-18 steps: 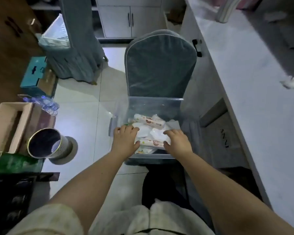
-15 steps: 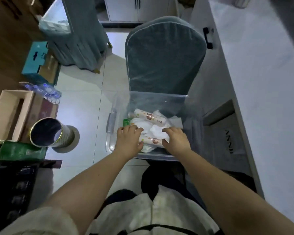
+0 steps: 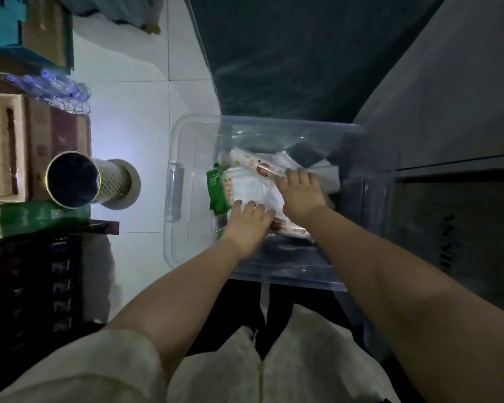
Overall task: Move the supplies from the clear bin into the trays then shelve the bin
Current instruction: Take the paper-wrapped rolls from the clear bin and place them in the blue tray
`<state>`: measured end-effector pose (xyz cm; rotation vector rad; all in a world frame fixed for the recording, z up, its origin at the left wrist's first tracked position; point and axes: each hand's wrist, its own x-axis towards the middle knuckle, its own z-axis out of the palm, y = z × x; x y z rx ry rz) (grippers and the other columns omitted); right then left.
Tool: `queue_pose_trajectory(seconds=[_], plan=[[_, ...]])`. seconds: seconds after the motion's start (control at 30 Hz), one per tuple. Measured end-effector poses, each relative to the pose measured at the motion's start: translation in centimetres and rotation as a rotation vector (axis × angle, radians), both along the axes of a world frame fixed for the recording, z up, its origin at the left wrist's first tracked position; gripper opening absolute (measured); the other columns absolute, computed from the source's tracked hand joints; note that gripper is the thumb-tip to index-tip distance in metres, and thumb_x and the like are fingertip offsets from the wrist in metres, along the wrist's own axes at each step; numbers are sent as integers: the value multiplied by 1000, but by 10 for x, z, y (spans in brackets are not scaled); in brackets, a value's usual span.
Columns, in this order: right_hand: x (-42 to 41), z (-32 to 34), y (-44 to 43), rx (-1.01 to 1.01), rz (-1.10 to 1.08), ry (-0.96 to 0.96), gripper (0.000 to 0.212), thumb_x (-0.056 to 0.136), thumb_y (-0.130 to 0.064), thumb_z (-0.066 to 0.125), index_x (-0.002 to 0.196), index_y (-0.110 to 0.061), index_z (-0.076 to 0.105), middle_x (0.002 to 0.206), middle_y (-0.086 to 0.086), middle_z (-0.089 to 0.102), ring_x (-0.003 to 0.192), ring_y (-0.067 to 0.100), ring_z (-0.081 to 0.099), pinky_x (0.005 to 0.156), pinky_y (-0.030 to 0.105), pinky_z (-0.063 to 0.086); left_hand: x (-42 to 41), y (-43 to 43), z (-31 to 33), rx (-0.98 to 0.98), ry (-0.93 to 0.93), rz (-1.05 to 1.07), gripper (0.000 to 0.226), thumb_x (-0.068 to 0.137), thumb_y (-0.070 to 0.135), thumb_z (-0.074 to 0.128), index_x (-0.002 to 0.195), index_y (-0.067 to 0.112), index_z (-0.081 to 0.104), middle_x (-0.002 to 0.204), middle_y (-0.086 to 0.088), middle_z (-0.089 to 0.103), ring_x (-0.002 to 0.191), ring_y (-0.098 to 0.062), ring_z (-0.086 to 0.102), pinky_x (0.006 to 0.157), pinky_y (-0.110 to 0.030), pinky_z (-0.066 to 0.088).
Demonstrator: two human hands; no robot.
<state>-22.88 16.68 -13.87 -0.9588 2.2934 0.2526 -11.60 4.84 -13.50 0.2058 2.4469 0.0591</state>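
The clear bin stands on the seat in front of me, against the chair back. Inside lie white packets, a long white tube pack with red print at the far side, another tube pack near the front, and a green packet on the left. My left hand lies palm down on the white packets, fingers apart. My right hand rests beside it, palm down, fingertips touching the far tube pack. What is under the palms is hidden.
A grey-blue chair back rises behind the bin. A pale counter and cabinet run along the right. On the left are a metal mesh can, a cardboard box, bottled water and a black crate.
My view has dropped closer over the bin. Both hands have moved from the bin's near edge further in, onto the packets; the right hand now reaches the far tube pack.
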Motion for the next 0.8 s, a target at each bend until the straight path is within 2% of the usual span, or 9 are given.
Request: queue_pose_trajectory(seconds=[0.2, 0.4, 0.5, 0.63, 0.8], plan=[[-24, -58, -30, -181, -139, -60, 60, 84, -16, 56, 138, -13, 32, 135, 15, 41, 121, 35, 40, 100, 43, 34, -19, 13, -62, 54, -171, 68, 67, 82, 37, 59, 139, 17, 31, 131, -13, 47, 120, -33, 41, 98, -47, 31], [-35, -86, -34, -183, -152, -64, 72, 86, -29, 65, 143, -9, 26, 138, 16, 44, 125, 35, 41, 101, 45, 35, -11, 23, -88, 26, -190, 103, 54, 87, 21, 52, 137, 17, 33, 131, -12, 46, 119, -32, 41, 96, -45, 32], [-38, -73, -27, -201, -137, -47, 68, 85, -27, 65, 141, -10, 29, 136, 14, 47, 124, 34, 42, 101, 45, 35, -10, 13, -79, 97, -130, 173, 50, 84, 29, 56, 131, 17, 42, 126, -10, 48, 116, -30, 42, 94, -43, 31], [-35, -34, 0, -290, -171, -31, 64, 84, -18, 59, 141, -13, 32, 133, 11, 48, 118, 33, 43, 97, 43, 34, -8, -8, -41, 184, 17, 321, 63, 77, 45, 63, 133, 24, 43, 121, -6, 52, 111, -29, 45, 90, -41, 33], [-30, 37, 38, -384, -230, 98, 59, 72, -13, 65, 129, -14, 49, 118, 11, 59, 104, 34, 50, 85, 42, 38, -8, -29, 21, 171, 114, 345, 62, 73, 38, 72, 130, 29, 48, 119, -3, 54, 112, -27, 45, 92, -41, 31]])
